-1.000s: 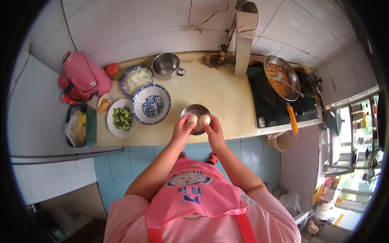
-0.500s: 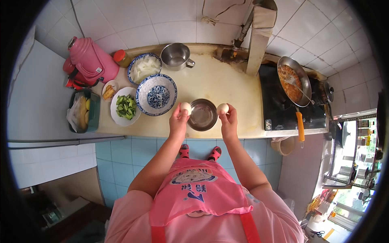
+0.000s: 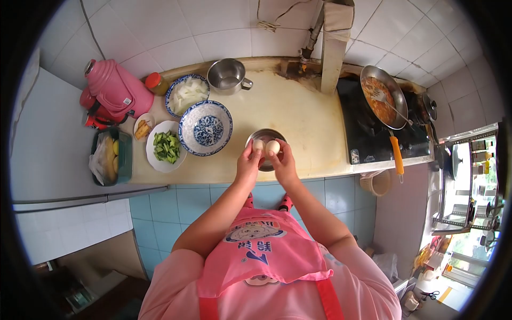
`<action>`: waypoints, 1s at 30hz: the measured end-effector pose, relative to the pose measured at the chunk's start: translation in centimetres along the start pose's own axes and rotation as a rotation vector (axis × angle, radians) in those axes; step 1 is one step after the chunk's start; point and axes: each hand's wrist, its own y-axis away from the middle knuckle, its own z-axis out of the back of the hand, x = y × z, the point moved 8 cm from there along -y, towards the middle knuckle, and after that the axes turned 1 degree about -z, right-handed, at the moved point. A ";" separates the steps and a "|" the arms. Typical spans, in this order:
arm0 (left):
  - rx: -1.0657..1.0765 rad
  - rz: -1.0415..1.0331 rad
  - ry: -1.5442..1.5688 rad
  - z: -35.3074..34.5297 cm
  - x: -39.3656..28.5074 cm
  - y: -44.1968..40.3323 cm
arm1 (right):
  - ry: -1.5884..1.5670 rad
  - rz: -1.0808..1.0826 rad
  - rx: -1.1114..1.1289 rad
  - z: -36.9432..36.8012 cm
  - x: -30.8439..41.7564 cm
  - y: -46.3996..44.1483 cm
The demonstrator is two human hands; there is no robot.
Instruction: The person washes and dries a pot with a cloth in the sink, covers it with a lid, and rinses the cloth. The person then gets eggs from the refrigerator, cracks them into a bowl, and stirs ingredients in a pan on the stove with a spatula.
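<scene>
My left hand (image 3: 248, 163) is closed round a pale egg (image 3: 258, 145). A second egg (image 3: 272, 147) is in the fingers of my right hand (image 3: 285, 165). The two eggs are side by side, very near each other or touching, above a round metal bowl (image 3: 266, 133). My hands and the eggs hide much of that bowl's inside. Left of it stands a blue-and-white patterned bowl (image 3: 207, 129) with nothing in it.
Chopped greens (image 3: 167, 147), sliced white pieces (image 3: 188, 95), a metal cup (image 3: 226, 76), a jar (image 3: 156, 83), a pink flask (image 3: 117, 88) and a green container (image 3: 124, 156) stand leftward. At the right, a pan (image 3: 401, 109) with food and a spatula sits on the black stove (image 3: 368, 144).
Half a second ago my hands were apart, one on each side of the metal bowl. Now they have come together above it, each still holding its egg. The view has shifted slightly.
</scene>
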 end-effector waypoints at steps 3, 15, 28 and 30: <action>0.062 0.054 0.058 0.5 0.3 -0.3 | -0.117 -0.085 -0.057 1.2 -0.4 -0.4; 0.210 0.303 0.368 0.9 -1.4 -0.3 | -0.485 -0.487 0.113 2.1 -1.2 -0.6; 0.566 -0.119 -0.741 -3.0 -5.1 -3.9 | -0.125 -0.508 0.322 0.5 -0.3 -2.6; 0.588 -0.066 -0.702 -3.5 -4.9 -3.6 | -0.132 -0.509 0.334 0.1 -0.3 -2.7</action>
